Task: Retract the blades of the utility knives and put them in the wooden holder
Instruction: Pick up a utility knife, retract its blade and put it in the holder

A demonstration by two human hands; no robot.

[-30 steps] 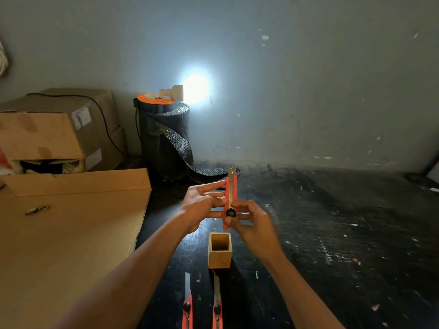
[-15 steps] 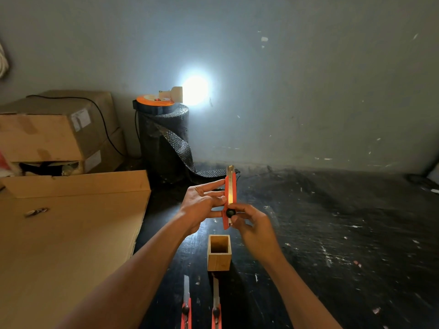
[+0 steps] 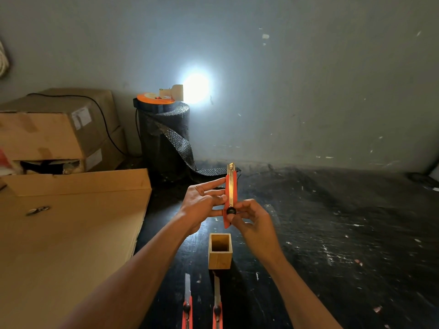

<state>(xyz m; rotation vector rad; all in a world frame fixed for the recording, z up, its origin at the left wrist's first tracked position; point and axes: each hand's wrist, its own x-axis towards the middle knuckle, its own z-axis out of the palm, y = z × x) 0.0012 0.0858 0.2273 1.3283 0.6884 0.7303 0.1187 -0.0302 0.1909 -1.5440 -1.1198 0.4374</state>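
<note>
An orange utility knife [image 3: 231, 191] stands upright in the air above the dark table, a short metal tip showing at its top. My left hand [image 3: 202, 205] steadies its side with spread fingers. My right hand [image 3: 251, 222] grips its lower part, thumb and fingers on the black slider knob [image 3: 231, 211]. Below them sits a square open wooden holder [image 3: 220, 257], with nothing visible inside. Two more orange utility knives lie near the front edge, one on the left [image 3: 187, 302] and one on the right [image 3: 217, 302], both with long blades out and pointing towards the holder.
A large flat cardboard sheet [image 3: 66, 233] covers the left of the table. Stacked cardboard boxes [image 3: 54, 131] stand behind it. A black roll of bubble wrap [image 3: 164, 141] with an orange reel and a bright lamp on top stands by the wall.
The knife's black slider knob has moved slightly lower along the body and the exposed blade tip looks shorter. Both hands stay nearly in place over the holder.
</note>
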